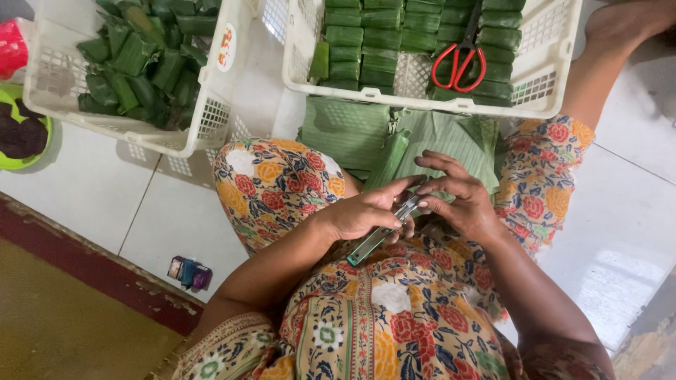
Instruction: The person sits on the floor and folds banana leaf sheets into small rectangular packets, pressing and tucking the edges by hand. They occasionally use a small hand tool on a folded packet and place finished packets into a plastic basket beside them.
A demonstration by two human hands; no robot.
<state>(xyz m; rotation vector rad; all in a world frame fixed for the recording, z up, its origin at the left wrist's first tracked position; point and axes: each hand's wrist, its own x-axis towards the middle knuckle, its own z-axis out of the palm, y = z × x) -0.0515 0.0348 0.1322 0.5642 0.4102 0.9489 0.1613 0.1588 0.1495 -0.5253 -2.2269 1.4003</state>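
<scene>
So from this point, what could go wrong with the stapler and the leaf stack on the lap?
1. The left hand grips the stapler while the right hand has fingers right at its front end; a squeeze might pinch or staple a fingertip.
2. The banana leaves lie loose across the lap and could slide off onto the floor.
3. The red-handled scissors rest on the wrapped parcels in the basket; reaching in blind might catch them.
</scene>
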